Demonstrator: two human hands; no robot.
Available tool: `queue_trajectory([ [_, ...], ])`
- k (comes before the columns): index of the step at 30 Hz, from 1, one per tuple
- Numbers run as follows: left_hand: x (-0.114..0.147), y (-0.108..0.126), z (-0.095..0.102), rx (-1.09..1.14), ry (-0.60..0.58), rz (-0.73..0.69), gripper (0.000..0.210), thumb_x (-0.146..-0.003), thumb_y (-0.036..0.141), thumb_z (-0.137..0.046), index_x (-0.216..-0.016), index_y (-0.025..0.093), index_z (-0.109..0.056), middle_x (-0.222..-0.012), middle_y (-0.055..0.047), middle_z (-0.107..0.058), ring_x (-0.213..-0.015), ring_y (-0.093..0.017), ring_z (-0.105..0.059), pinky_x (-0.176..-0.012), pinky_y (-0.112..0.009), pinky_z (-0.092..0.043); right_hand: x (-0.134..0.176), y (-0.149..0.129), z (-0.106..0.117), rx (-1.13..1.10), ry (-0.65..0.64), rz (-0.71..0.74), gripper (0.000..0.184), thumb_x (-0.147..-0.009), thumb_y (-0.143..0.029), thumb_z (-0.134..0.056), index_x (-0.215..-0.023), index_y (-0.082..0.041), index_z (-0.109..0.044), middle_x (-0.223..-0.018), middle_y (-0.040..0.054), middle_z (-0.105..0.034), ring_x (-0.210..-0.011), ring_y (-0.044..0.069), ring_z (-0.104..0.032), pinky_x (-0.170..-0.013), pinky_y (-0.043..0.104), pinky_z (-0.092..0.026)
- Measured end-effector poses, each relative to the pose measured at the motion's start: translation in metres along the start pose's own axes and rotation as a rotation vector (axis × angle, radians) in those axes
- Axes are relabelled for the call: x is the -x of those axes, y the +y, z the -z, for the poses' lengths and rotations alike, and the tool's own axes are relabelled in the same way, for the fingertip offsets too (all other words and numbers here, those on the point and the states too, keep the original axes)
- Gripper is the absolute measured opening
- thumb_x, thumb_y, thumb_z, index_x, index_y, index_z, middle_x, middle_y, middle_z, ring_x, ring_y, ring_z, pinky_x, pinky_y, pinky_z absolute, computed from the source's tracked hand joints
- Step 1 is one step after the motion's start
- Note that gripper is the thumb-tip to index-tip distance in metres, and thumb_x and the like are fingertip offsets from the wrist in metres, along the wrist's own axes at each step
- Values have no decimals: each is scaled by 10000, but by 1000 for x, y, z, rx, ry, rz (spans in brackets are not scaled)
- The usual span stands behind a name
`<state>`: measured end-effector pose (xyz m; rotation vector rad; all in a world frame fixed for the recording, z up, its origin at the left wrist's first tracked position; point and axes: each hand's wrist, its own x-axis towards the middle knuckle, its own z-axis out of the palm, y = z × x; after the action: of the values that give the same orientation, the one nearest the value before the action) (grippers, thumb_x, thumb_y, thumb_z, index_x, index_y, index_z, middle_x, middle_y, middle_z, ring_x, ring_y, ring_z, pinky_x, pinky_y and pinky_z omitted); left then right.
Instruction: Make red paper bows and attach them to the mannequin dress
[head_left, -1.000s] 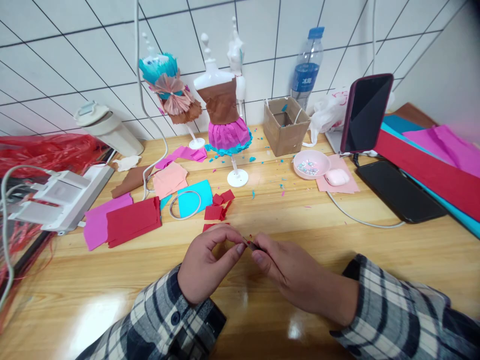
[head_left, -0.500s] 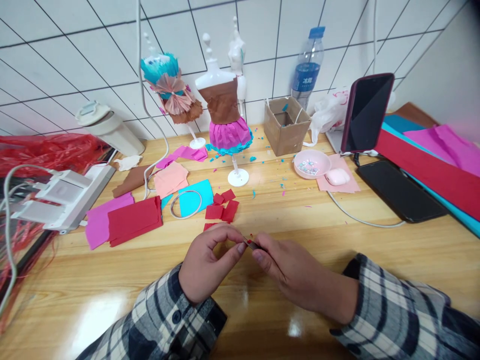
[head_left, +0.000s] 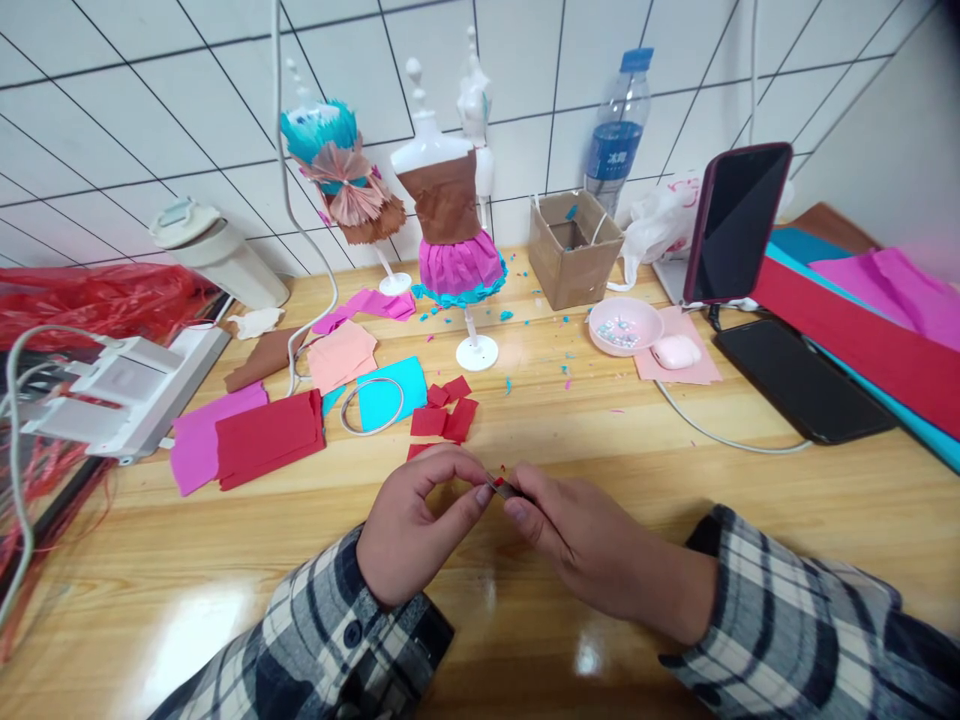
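Nearest, two plaid sleeves come in from the left and the right over the wooden tabletop. The right hand grasps a slim dark tool between thumb and forefinger, its tip pointing left. The left hand is curled, thumb and forefinger brought close together right at that tip; whether they pinch anything is too small to tell. A tiny red scrap sits at the tool, between the two hands, just right of the left fingertips and just left of the right ones. Just beyond the left hand lie several small red paper pieces, the nearest partly hidden behind its knuckles. Farther left, a red paper stack overlaps a purple sheet, and a thin ring lies partly over a cyan sheet. On the right, well apart from the right hand, a black phone lies flat, with a pink bowl of small shiny bits to its left. Farther still, in the middle, a small dress form stands upright on a round white base, wearing a brown top and a purple skirt edged in cyan. A cardboard box stands to its right, with a water bottle behind, near the tiled wall.
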<state>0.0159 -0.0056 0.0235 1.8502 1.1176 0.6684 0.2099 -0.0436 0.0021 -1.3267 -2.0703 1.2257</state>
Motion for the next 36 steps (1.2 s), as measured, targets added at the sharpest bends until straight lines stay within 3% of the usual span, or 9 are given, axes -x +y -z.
queue_trajectory([
  [10,0,-3,-1,10,-5,-12,118,-837,236,-579,-791,143,-635,-814,-62,-663,-803,-174,-615,-777,-299,-477,-1,0,-1,-22,13,-3,306,-999,-456,-283,-902,-222,-455,-761,-5,-558,-677,149,-520,-614,271,-342],
  [21,0,-3,-4,150,-44,76,169,-845,301,-597,-812,140,-638,-819,-62,-666,-790,-170,-612,-766,-293,-483,-2,0,-3,-27,58,23,292,-1005,-412,-283,-865,-220,-452,-740,-14,-556,-661,139,-509,-592,263,-321],
  [24,-1,-2,-4,332,-49,198,202,-835,343,-624,-844,142,-630,-827,-58,-695,-782,-157,-630,-742,-266,-489,-3,5,9,74,49,13,296,-996,-429,-307,-890,-217,-483,-738,-8,-586,-654,143,-531,-572,262,-310],
  [28,-2,-4,-5,567,-4,292,259,-801,396,-683,-846,156,-597,-825,-37,-726,-788,-131,-653,-752,-234,-487,-6,16,34,396,104,-26,215,-928,-426,-485,-910,-227,-564,-779,6,-653,-682,177,-574,-580,277,-307],
  [31,-3,-10,-6,608,8,308,308,-767,421,-720,-859,154,-599,-779,-20,-719,-766,-117,-652,-746,-221,-481,-9,23,44,529,115,8,209,-901,-413,-542,-1006,-253,-624,-886,29,-694,-809,225,-616,-652,305,-360],
  [36,-5,-18,-7,590,8,297,406,-733,405,-755,-1008,158,-585,-738,0,-691,-735,-108,-635,-706,-214,-462,-15,29,42,542,89,28,256,-904,-403,-546,-1087,-258,-653,-928,46,-704,-865,233,-624,-698,324,-403],
])
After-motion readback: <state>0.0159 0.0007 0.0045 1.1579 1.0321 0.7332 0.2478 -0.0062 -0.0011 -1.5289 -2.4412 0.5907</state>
